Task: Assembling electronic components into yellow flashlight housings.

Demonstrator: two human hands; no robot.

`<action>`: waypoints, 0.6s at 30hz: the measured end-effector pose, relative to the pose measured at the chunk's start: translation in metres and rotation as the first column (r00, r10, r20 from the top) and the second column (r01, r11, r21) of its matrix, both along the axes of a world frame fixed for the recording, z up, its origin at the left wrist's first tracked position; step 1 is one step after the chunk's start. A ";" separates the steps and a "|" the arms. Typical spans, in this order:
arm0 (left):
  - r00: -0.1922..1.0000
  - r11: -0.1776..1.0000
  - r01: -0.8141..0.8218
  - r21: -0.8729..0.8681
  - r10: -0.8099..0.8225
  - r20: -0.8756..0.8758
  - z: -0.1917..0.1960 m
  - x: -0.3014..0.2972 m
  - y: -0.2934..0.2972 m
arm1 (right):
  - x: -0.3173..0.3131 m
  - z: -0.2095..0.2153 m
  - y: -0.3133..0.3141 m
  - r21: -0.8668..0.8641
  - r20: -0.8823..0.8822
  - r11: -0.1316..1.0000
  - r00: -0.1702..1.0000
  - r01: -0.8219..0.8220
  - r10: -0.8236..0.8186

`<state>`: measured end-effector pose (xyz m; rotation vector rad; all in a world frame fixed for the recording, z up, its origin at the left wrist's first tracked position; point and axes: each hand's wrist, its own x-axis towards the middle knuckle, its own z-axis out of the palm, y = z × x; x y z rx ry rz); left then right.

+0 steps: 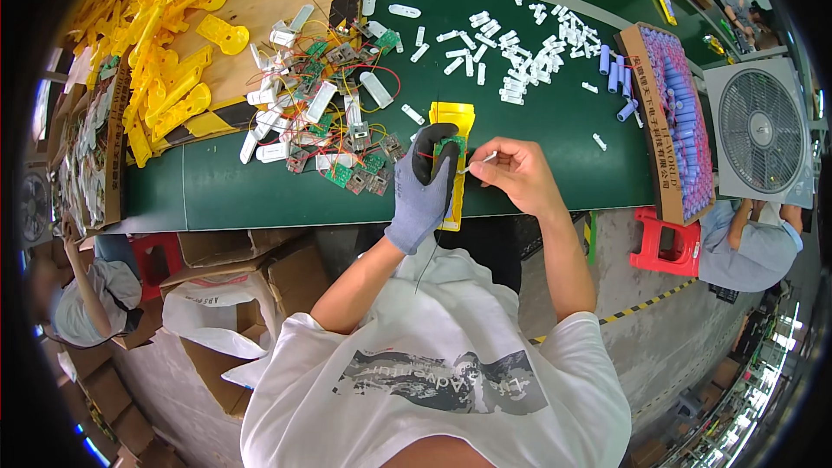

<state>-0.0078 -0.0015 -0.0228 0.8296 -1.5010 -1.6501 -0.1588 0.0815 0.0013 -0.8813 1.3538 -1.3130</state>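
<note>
My left hand [419,195], in a grey-blue glove with dark fingertips, is closed around a long yellow plastic housing [456,113] at the near edge of the green table. A green circuit board [451,146] shows in the housing between the gloved fingers and thumb. My bare right hand [524,175] pinches a small white plastic piece [478,162] against the housing's right side. How far that piece reaches in is hidden. A thin dark wire [425,267] hangs below the gloved hand.
Left of my hands lies a heap of wired circuit boards and white cases [325,121]. Yellow housings [173,43] pile on a wooden board beyond. White plastic pieces [537,52] scatter at the back. Right stand a carton of purple cells [654,121] and a fan [758,128]. People sit at both sides.
</note>
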 end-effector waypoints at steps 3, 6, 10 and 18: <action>1.000 0.999 -0.012 -0.039 0.013 0.019 0.000 0.000 0.000 | -0.005 0.005 -0.004 0.004 -0.031 0.999 0.999 -0.034 0.034; 1.000 0.996 -0.018 -0.086 0.020 0.021 0.005 0.001 0.002 | -0.005 0.006 -0.006 0.069 -0.163 0.995 0.983 -0.071 0.081; 0.999 0.994 -0.027 -0.103 0.032 0.043 0.005 0.000 0.000 | 0.002 0.001 -0.007 -0.004 -0.013 0.999 0.999 -0.039 0.039; 0.998 0.995 -0.038 -0.088 0.043 0.055 0.006 0.001 0.005 | 0.019 -0.007 -0.005 -0.052 0.053 0.991 0.991 0.124 -0.121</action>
